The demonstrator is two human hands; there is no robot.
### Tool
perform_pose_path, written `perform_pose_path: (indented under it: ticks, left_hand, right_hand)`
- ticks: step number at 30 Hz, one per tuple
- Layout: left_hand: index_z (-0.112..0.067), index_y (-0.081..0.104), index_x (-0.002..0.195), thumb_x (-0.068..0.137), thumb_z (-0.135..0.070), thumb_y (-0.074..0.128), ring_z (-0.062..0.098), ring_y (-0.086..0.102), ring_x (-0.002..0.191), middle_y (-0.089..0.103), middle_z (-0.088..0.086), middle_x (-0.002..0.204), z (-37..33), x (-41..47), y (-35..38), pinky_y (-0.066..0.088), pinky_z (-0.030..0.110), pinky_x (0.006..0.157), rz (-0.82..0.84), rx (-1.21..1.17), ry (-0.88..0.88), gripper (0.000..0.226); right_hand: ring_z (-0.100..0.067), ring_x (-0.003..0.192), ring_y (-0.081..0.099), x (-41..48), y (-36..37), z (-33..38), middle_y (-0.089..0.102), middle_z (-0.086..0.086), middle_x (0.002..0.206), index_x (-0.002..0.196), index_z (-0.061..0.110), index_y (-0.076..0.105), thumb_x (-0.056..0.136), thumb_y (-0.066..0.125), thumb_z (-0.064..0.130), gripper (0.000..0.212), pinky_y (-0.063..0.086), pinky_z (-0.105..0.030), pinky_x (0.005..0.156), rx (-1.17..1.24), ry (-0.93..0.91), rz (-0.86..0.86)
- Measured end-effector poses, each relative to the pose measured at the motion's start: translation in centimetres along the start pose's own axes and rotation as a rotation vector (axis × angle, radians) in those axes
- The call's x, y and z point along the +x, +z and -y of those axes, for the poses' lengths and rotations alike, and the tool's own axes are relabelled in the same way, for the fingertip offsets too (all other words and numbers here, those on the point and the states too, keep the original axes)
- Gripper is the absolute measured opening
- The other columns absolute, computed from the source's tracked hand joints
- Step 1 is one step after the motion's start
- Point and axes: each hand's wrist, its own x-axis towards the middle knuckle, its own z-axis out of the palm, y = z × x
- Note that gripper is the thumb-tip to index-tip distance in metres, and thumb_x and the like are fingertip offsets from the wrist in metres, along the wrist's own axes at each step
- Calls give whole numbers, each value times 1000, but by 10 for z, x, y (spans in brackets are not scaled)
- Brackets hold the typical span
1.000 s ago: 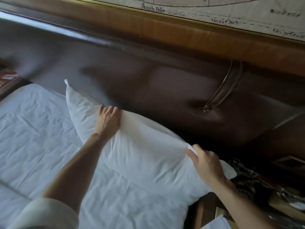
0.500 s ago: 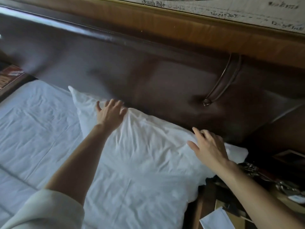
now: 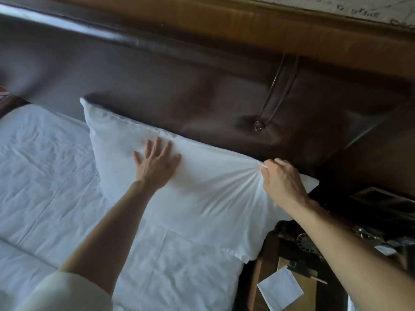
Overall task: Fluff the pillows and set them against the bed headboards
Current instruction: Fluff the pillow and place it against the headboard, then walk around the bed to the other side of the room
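A white pillow [image 3: 202, 205] lies on the bed with its far edge against the dark brown leather headboard [image 3: 202, 90]. My left hand [image 3: 157, 164] presses flat on the pillow's upper middle, fingers spread and straight. My right hand [image 3: 284, 182] pinches a bunch of the pillowcase fabric near the pillow's right end, and creases fan out from the pinch. The pillow's right corner sticks out past my right hand, over the bed's edge.
A wrinkled white sheet [image 3: 45, 171] covers the mattress to the left. A leather strap with a metal ring [image 3: 258, 125] hangs on the headboard. A dark bedside table [image 3: 314, 254] with clutter and a white paper [image 3: 280, 290] stands at the lower right.
The pillow has dropped flatter against the headboard. My left hand slid to its middle and went flat. My right hand went from open to pinching the fabric.
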Motion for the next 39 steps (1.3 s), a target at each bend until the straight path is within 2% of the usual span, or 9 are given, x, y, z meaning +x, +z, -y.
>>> perform_pose_path:
  ticks: [3,6,8,11,15,22,25,32,39]
  left_hand:
    - [-46,12,156,99,-69,22,29,-5,156,-3,0,170,-6,-5,-5,1,69,118,77,17,-25,63]
    - [-44,7,159,99,-69,23,30,-8,156,-7,1,170,-17,-27,2,2,67,119,129,17,-13,67]
    - [-42,6,159,98,-70,24,31,-8,156,-7,1,170,-25,-44,8,3,65,120,116,-2,-9,70]
    - [-40,7,160,98,-70,23,30,-7,156,-6,-2,171,-34,-74,6,4,62,122,94,12,-2,70]
    - [-39,2,161,99,-70,18,27,-11,156,-10,-2,170,-45,-114,-4,0,59,124,61,37,-54,71]
    - [-32,0,161,96,-72,10,27,-12,156,-14,-1,169,-86,-202,-30,-5,59,123,-106,67,-159,77]
    - [-28,-1,162,93,-74,4,28,-12,156,-14,0,169,-101,-249,-38,-3,61,123,-174,97,-243,83]
    - [-24,-4,162,97,-71,19,26,-19,154,-22,-3,168,-111,-363,-41,-10,62,121,-229,70,-496,83]
    - [-24,-9,161,96,-72,19,27,-25,152,-28,-1,165,-110,-488,-32,-11,64,120,-249,19,-751,85]
  right_hand:
    - [-35,90,61,-1,3,-7,66,-13,95,101,9,66,99,60,23,16,40,-37,71,-96,53,145]
    - [-33,106,63,-15,14,-16,68,-11,118,139,16,55,103,44,41,45,49,-42,87,-255,43,292]
    - [-37,107,64,-24,19,-14,69,-17,119,145,11,51,100,33,47,60,50,-50,92,-237,4,281]
    - [-43,124,55,-34,21,-4,57,-28,137,150,9,46,94,31,55,74,42,-60,102,-270,-65,259]
    - [-42,148,29,-38,8,20,23,-27,163,162,17,19,100,37,56,75,23,-62,117,-278,-202,256]
    - [-35,155,-13,-49,-32,61,-22,-19,166,161,25,-13,102,23,63,78,-7,-58,122,-203,-368,280]
    - [-35,154,-19,-62,-50,67,-27,-17,165,159,27,-18,99,18,69,82,-10,-59,122,-219,-449,280]
    - [-36,152,-24,-111,-80,88,-31,-17,163,158,31,-22,94,12,77,85,-13,-60,121,-221,-640,284]
    - [-36,149,-32,-195,-76,133,-41,-16,158,154,33,-29,92,11,80,88,-17,-60,119,-210,-820,412]
